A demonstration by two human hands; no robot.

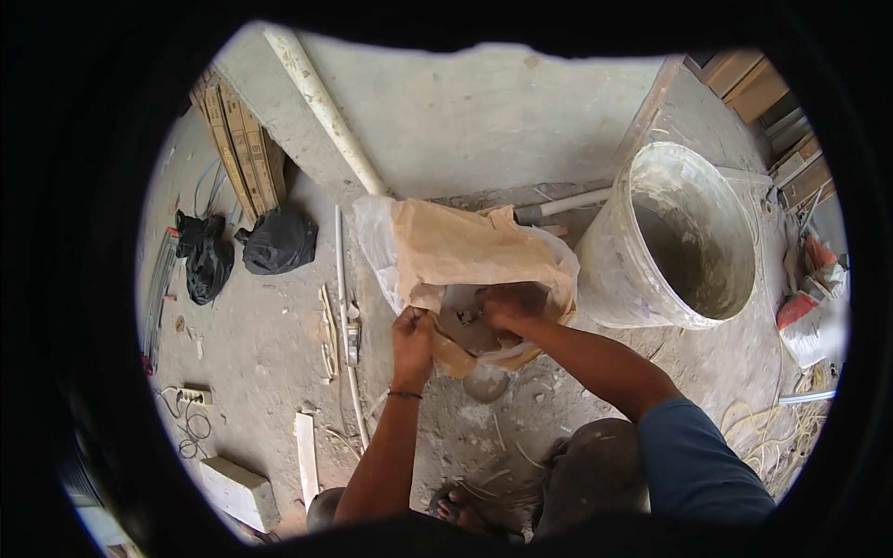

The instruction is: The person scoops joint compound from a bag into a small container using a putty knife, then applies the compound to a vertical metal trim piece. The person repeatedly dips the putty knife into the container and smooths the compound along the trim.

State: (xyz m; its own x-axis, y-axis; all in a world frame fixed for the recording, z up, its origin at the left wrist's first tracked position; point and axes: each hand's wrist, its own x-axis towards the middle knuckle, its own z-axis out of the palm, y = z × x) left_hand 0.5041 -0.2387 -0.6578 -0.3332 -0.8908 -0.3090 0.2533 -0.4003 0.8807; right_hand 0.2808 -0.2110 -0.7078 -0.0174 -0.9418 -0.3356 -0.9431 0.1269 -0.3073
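both hands reach forward, left hand (412, 335) pinching, right hand (507, 305) curled downward.

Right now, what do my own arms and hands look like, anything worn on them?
Both hands are bare, no gloves. The left hand has a thin dark band around its wrist and a bare forearm. The right hand has a bare forearm, with a dark blue sleeve covering the upper arm.

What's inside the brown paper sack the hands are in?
Inside the torn brown paper sack lies grey powder, with the right hand reaching into it. The left hand grips the sack's edge. How deep the powder goes is hidden by the paper and hand.
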